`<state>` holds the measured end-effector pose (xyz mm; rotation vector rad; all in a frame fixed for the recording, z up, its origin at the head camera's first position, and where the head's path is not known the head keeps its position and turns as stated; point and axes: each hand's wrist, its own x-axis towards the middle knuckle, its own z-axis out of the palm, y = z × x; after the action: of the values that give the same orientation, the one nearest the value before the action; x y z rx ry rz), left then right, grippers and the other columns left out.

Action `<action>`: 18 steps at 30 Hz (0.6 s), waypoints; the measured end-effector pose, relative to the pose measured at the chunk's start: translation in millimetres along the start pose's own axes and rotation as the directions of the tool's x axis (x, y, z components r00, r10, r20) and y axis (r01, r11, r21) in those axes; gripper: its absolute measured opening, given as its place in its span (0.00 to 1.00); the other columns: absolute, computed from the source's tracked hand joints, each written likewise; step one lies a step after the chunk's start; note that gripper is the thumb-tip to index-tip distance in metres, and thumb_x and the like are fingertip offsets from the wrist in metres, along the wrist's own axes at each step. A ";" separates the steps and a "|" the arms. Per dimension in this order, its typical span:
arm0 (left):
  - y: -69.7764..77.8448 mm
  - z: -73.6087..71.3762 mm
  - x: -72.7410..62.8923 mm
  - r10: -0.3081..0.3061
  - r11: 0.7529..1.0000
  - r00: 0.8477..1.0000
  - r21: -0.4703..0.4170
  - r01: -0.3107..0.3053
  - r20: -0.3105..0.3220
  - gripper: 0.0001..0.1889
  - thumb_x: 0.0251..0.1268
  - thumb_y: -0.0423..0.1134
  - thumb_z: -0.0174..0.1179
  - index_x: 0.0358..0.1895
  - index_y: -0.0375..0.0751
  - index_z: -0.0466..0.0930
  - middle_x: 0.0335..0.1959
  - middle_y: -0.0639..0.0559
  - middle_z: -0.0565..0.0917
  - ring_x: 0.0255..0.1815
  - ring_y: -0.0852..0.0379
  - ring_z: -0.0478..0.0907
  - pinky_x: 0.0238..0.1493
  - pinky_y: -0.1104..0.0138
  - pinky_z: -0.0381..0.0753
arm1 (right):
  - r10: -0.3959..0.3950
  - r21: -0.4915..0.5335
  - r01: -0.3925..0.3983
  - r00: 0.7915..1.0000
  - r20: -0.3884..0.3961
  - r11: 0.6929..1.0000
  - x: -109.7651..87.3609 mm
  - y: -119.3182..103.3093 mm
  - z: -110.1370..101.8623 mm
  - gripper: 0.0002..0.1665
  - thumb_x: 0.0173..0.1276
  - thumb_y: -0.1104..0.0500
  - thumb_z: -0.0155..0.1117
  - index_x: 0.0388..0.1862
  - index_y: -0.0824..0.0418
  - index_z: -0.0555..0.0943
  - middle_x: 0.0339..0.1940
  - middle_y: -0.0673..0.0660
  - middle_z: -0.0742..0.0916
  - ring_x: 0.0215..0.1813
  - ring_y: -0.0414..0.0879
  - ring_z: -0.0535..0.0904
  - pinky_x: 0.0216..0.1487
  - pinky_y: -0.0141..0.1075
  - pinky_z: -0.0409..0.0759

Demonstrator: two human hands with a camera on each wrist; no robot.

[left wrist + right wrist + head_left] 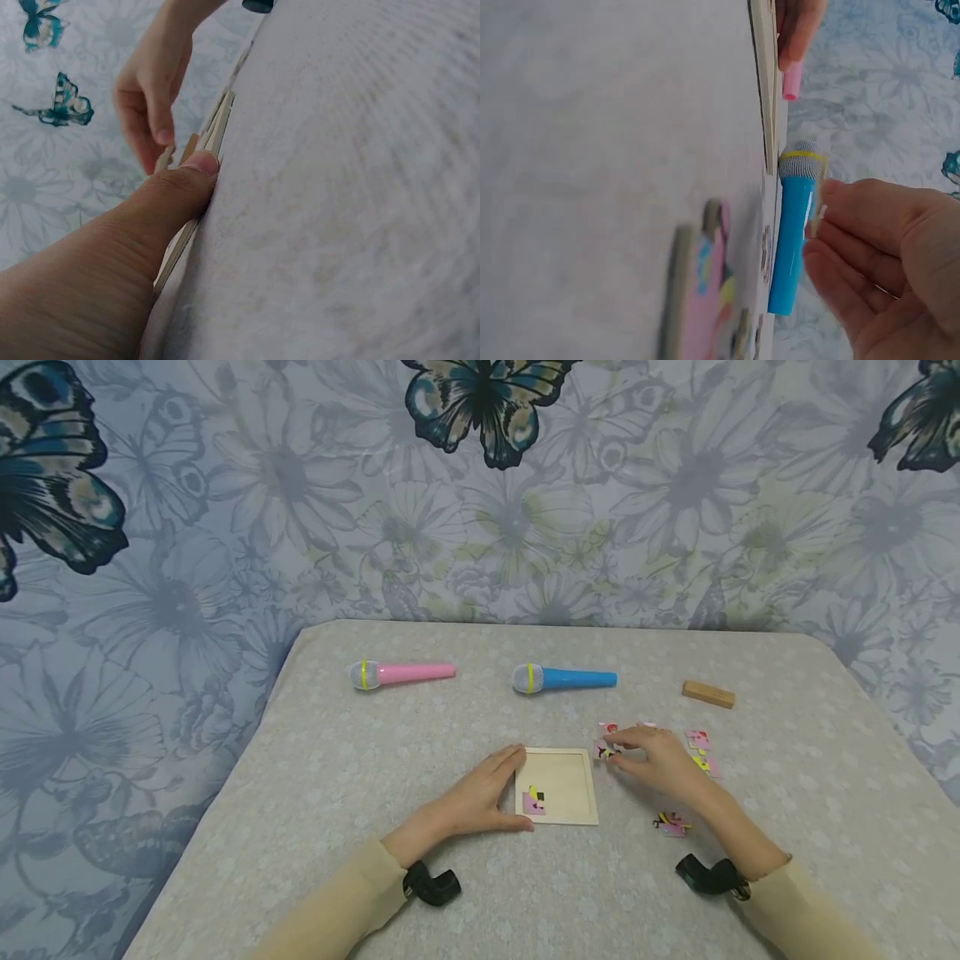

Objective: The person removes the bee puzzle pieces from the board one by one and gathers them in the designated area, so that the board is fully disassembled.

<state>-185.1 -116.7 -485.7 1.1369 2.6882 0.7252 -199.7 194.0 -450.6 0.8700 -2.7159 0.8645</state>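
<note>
A pale wooden puzzle tray [567, 785] lies flat on the table, with one pink, yellow and black puzzle piece [533, 802] in its near left part. At the tray's left side, my left hand [480, 793] holds it, fingers by the far corner and thumb [196, 165] on the near edge. Just right of the tray, my right hand [663, 764] pinches a puzzle piece [606, 750] between thumb and fingers. That piece appears edge-on as a thin plate [819, 214] in the right wrist view; its printed side is mostly hidden there.
Loose puzzle pieces lie around the right hand: some pink ones [697, 739] beyond it, partly covered, and one [671, 824] nearer. Farther back are a pink toy microphone [412, 672], a blue toy microphone [577, 679] and a small wooden block [708, 694]. A patterned wall stands behind the table.
</note>
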 end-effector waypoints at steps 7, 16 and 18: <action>0.9 -0.2 0.1 0.001 1.000 1.000 0.009 -0.001 -0.001 0.56 0.51 0.65 0.63 0.73 0.32 0.46 0.74 0.40 0.51 0.74 0.50 0.47 0.71 0.63 0.48 | 0.047 -0.005 -0.047 0.995 0.084 0.999 -17.2 5.6 -1.9 0.18 0.58 0.63 0.71 0.48 0.64 0.84 0.43 0.55 0.87 0.44 0.49 0.82 0.44 0.45 0.81; 2.3 -0.7 -0.2 0.003 1.000 1.000 -0.005 -0.003 -0.006 0.56 0.51 0.64 0.64 0.73 0.31 0.48 0.74 0.39 0.52 0.74 0.49 0.47 0.71 0.61 0.50 | 0.035 0.062 -0.039 0.998 0.059 0.997 -10.7 -11.9 5.2 0.22 0.58 0.61 0.71 0.52 0.65 0.81 0.47 0.57 0.85 0.44 0.51 0.82 0.45 0.46 0.81; 2.0 -0.7 -0.3 0.010 1.000 1.000 -0.004 -0.011 -0.011 0.55 0.52 0.64 0.64 0.73 0.31 0.48 0.74 0.39 0.52 0.73 0.48 0.48 0.70 0.60 0.51 | 0.004 0.123 -0.012 0.998 0.068 0.992 -5.8 -25.0 10.9 0.23 0.59 0.60 0.71 0.53 0.66 0.81 0.47 0.58 0.85 0.44 0.51 0.82 0.44 0.45 0.81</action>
<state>-183.9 -116.0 -484.2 1.1503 2.6907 0.7404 -180.3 174.0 -449.4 0.9292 -2.7497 1.0330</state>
